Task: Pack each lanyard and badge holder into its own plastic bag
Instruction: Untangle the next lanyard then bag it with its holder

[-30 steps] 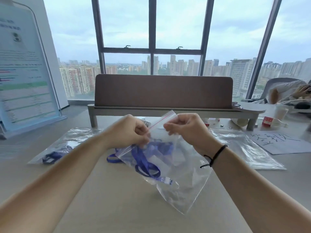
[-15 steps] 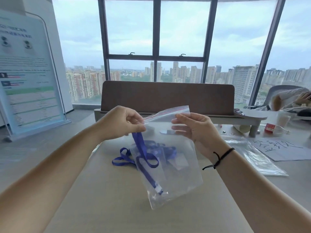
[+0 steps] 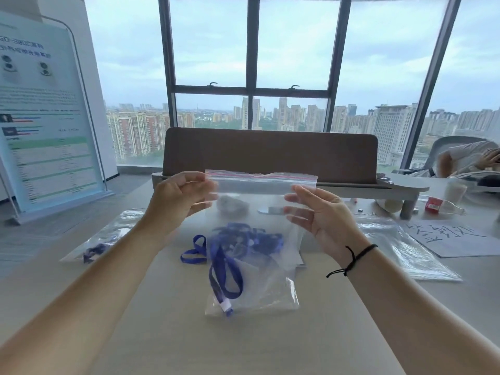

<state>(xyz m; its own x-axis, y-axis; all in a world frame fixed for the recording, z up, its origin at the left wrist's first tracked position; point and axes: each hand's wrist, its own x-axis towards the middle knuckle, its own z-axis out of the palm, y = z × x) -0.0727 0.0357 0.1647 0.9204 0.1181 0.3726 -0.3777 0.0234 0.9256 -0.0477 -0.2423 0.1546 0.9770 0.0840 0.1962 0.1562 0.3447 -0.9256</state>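
I hold a clear zip bag upright above the table, its red zip strip level at the top. My left hand pinches the bag's top left corner. My right hand pinches the top right edge, fingers behind the plastic. A blue lanyard hangs inside the bag with its clip near the bottom, beside a clear badge holder. More blue lanyard loops lie on the table behind the bag, at its left.
A packed bag with a blue lanyard lies at the left. Empty plastic bags and a handwritten sheet lie at the right. A brown desk divider stands behind, a poster stand at far left. A person sits at far right.
The bag went from slanted to hanging straight and level. My hands moved apart to its two top corners, and the lanyard slid to the bottom.
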